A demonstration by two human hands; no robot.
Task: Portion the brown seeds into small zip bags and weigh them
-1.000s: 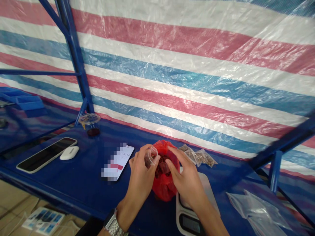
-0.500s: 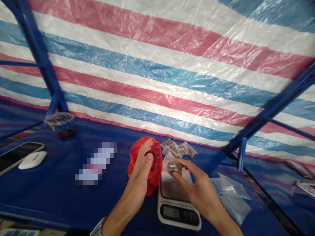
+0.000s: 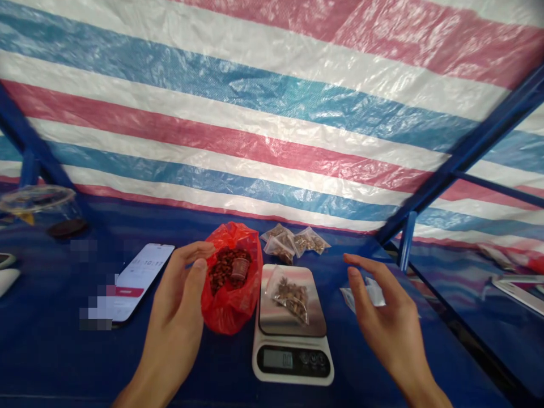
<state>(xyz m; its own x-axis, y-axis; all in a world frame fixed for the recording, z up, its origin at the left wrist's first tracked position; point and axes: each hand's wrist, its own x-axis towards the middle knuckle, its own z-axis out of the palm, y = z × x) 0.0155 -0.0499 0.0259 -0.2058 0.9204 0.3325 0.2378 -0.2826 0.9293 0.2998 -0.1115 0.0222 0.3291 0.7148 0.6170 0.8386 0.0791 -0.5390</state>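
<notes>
A small clear zip bag (image 3: 291, 297) of brownish dried pieces lies on the steel plate of a white kitchen scale (image 3: 260, 362). The scale's display reads about 0.0. Just left of the scale, a red plastic bag (image 3: 227, 314) stands with its mouth wide, holding dark reddish-brown pieces and a small ribbed cup (image 3: 240, 269). My left hand (image 3: 181, 300) is beside the red bag's left edge, fingers apart and holding nothing. To the right of the scale, my right hand (image 3: 385, 311) hovers empty with thumb and fingers spread, partly covering some clear empty bags (image 3: 376, 292).
Several filled zip bags (image 3: 280, 246) lie behind the scale. A lit phone (image 3: 142, 277) rests at left, partly pixelated. Farther left is a clear plastic tub (image 3: 46, 207). A striped tarp (image 3: 255, 113) hangs behind the blue table (image 3: 229, 374), with a blue frame bar (image 3: 459, 158) at right.
The filled zip bag left my right hand and now lies on the scale. My right hand moved right, my left hand moved left off the red bag. The view shifted right.
</notes>
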